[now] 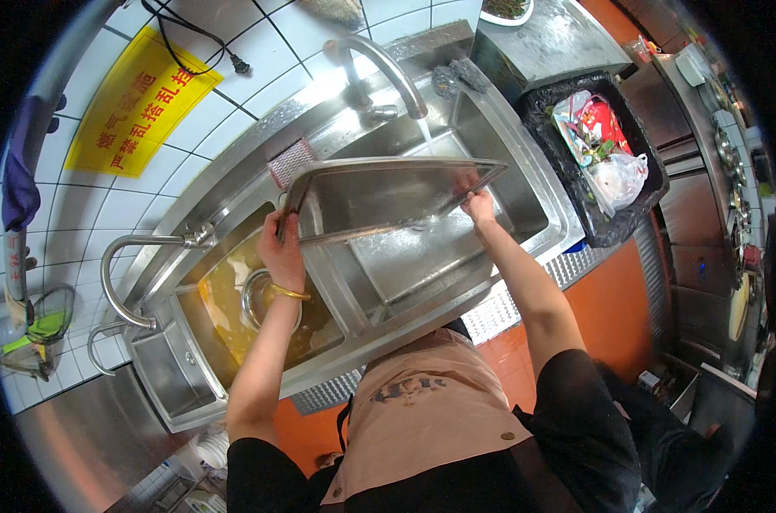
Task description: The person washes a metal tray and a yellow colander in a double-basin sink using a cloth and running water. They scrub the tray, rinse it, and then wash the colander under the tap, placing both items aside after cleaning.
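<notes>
A shallow rectangular metal tray (pixel 388 192) is tilted over the right sink basin (pixel 407 266), its shiny inner face wet. At its left end, my left hand (pixel 281 247) grips the rim. My right hand (pixel 477 202) has hold of the opposite end, fingers curled over the edge. Behind the tray, water (pixel 425 131) runs from a curved metal faucet (pixel 388 61) into the basin. Below my left wrist, a round metal bowl (pixel 254 301) sits in the left basin's cloudy yellowish water (pixel 224 327).
A scrubbing sponge (pixel 291 161) and steel wool (pixel 458 77) lie on the sink's back ledge. Right of the sink stands a black-lined bin (pixel 657 173) with rubbish. A second faucet (pixel 121 256) arches at the left. A dark cable (pixel 192 48) hangs on the tiled wall.
</notes>
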Demonstrator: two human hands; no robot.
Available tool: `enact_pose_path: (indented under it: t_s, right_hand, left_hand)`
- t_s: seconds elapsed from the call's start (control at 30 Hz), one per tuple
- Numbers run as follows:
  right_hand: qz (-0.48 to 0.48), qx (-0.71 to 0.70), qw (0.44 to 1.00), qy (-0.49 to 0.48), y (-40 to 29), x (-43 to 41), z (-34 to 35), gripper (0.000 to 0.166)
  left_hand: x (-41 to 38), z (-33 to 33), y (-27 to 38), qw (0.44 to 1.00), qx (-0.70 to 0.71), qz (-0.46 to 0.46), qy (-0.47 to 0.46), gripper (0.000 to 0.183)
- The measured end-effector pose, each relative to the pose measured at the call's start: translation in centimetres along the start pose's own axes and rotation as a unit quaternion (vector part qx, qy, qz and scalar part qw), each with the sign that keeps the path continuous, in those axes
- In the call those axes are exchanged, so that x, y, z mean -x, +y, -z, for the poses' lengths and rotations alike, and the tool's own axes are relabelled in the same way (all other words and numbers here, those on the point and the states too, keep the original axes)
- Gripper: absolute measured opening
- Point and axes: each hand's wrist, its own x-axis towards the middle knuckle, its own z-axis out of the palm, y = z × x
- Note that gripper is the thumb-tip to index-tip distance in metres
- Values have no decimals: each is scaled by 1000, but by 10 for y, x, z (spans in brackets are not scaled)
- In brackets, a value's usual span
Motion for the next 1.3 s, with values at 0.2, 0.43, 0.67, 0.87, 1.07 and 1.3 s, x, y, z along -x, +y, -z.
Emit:
enact_pose_path:
  t_s: [0.2,0.43,0.67,0.87,1.07,1.3]
  right_hand:
    - [-12,-33,997,66,-58,-13,9,24]
    - [-88,-157,984,2,-94,-18,31,31]
    - [-121,-361,923,-48,-110,39,49,75]
    - [-154,-54,986,26,-125,53,-6,37]
    - [-2,19,992,128,-153,10,-26,41]
    - [314,250,915,46,-231,44,-56,26]
  left_hand:
    - [-9,-45,45,985,74,-156,-23,17]
    - [-17,-79,93,957,6,-289,-25,24]
    - [-22,-71,112,890,-85,-445,-38,22]
    - [-17,-82,133,867,-149,-458,-130,25]
    - [-36,-149,134,873,-223,-386,-197,20]
    - [-51,-219,141,869,-318,-286,-249,17]
